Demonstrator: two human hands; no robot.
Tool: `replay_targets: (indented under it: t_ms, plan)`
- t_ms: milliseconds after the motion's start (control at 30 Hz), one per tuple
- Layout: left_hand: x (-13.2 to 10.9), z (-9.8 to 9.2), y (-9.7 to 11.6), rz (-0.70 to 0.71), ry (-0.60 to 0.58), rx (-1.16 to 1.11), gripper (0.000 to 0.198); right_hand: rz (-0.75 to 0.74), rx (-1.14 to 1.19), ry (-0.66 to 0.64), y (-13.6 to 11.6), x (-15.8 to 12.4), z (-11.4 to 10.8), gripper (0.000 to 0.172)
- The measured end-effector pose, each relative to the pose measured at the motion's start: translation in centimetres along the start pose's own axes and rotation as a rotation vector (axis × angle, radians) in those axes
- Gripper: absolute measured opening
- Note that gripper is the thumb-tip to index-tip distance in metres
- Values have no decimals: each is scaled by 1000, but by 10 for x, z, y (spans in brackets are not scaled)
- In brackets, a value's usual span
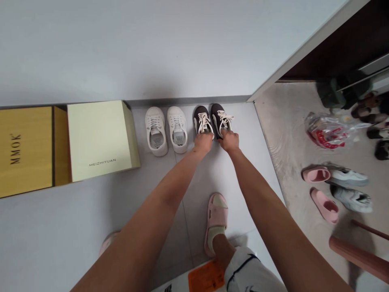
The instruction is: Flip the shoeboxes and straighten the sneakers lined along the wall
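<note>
Two bare forearms are seen reaching forward and down from the wearer, and the left hand [203, 142] and right hand [228, 141] are placed side by side on the near ends of a pair of dark brown sneakers [202, 120] with white laces. The fingers [209, 138] are largely hidden by the backs of the hands, so whether they are open, closed or gripping the shoes cannot be told. The sneakers are set together on the grey tile floor [261, 134], toes toward the wall [121, 48], with their heels covered by the hands.

Just to their left stands a pair of white sneakers [156, 130], and further left a pale yellow box [100, 140] printed "MEIZHIYUAN" is butted against a mustard-yellow box [27, 150] printed "MMOK", which is cut off by the frame edge. Below, a foot in a pink slide sandal [216, 223] is seen, with white shorts [249, 271] and an orange label [206, 275] cut off at the bottom edge.

To the right, beyond a white door frame [304, 44], a speckled beige floor [288, 121] is strewn with a crumpled plastic bag [330, 134] with red print, pink slides [316, 174] and grey-white sneakers [348, 177]. Dark footwear [381, 150] at the far edge is cut off and hard to make out.
</note>
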State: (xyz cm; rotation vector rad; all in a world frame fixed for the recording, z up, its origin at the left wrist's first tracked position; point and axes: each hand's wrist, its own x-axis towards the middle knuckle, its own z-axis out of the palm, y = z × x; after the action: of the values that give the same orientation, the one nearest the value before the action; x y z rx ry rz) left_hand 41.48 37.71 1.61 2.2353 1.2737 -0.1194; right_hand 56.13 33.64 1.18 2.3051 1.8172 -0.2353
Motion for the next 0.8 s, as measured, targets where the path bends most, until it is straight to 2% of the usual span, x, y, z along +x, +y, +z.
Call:
replay_targets:
  t_ms: [233,367,467,567,667,733,800]
  plan:
    - [2,6,14,-17,7,4,30,71,9,-57,-6,-3,9,30]
    - [-5,8,15,6,33,10,30,67,50,-47,-4,-5,4,28]
    - [-10,-6,14,69,92,5,30,52,80,54,-2,-5,-9,30]
    - [-22,-38,5,186,154,15,30,35,117,156,-6,-8,-28,34]
    - [-60,-72,-20,317,129,52,30,-20,172,235,-21,-14,-46,36]
    - [-104,-85,-47,354,72,67,30,-80,200,272,-35,-21,-54,35]
    - [-161,-86,-82,306,17,34,31,-144,214,287,-51,-32,-56,35]
